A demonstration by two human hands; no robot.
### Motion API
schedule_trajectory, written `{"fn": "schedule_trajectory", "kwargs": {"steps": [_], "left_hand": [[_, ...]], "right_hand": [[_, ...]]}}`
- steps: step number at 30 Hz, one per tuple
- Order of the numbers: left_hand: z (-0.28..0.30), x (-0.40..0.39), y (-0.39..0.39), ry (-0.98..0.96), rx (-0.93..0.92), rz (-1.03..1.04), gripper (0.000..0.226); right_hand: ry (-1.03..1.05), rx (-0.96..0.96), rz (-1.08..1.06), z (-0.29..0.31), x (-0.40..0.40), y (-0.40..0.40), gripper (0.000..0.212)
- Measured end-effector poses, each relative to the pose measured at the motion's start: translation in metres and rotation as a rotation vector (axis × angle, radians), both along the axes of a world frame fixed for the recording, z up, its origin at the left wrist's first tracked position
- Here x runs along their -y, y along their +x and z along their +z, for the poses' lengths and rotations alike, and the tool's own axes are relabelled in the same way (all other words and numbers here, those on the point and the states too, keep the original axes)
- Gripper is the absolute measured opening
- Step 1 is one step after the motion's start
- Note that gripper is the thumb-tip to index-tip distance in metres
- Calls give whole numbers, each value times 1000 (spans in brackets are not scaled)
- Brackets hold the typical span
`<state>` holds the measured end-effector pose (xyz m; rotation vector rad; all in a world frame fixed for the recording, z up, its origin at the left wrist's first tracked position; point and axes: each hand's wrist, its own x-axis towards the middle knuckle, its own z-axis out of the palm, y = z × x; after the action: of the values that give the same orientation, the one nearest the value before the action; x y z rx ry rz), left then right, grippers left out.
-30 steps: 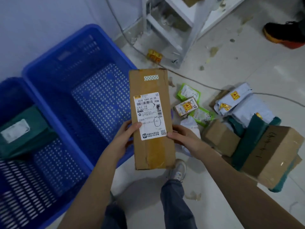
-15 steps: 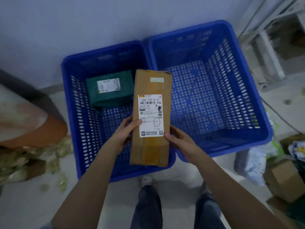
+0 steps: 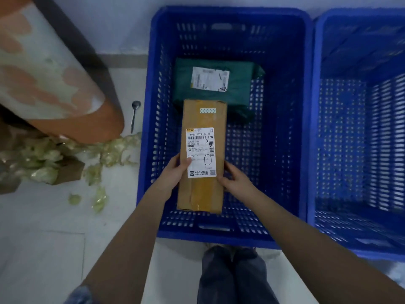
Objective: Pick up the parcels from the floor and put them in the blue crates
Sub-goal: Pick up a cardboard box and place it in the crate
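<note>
A long brown cardboard parcel (image 3: 202, 119) with a white shipping label is held flat inside the left blue crate (image 3: 149, 128), low over its floor. My left hand (image 3: 173, 176) grips its left edge, thumb on the label. My right hand (image 3: 235, 182) grips the right edge. A dark green parcel (image 3: 238, 93) with a white label lies at the crate's far end, just beyond the brown parcel. A second blue crate (image 3: 315, 150) stands to the right, with nothing visible inside it.
A large peach and white patterned object (image 3: 54, 80) leans at the left. Crumpled clear plastic scraps (image 3: 50, 159) litter the white floor beside it. A metal spoon (image 3: 134, 115) lies by the crate's left wall. My jeans-clad legs (image 3: 232, 275) stand in front of the crates.
I have turned left from the parcel pile to the crates. Both hands carried the brown parcel over the left crate and lowered it inside, close to the green parcel.
</note>
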<state>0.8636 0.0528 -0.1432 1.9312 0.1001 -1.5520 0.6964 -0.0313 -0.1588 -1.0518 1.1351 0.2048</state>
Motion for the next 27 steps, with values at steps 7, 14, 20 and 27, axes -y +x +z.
{"fn": "schedule_trajectory", "kwargs": {"steps": [7,14,20,27], "left_hand": [[-84,-14,9,121,181,3,48],[-137,-32,-1,188,274,31,53],[-156,-42,-19,337,524,-251,59],[-144,-38,-35,506,362,-562,70]], "right_hand": [[79,-15,119,-81,-23,32,71],[109,-79,244,-134,-30,42,66],[156,-103,220,-148,-45,48,70],[159,-148,275,-138,-43,54,65]]}}
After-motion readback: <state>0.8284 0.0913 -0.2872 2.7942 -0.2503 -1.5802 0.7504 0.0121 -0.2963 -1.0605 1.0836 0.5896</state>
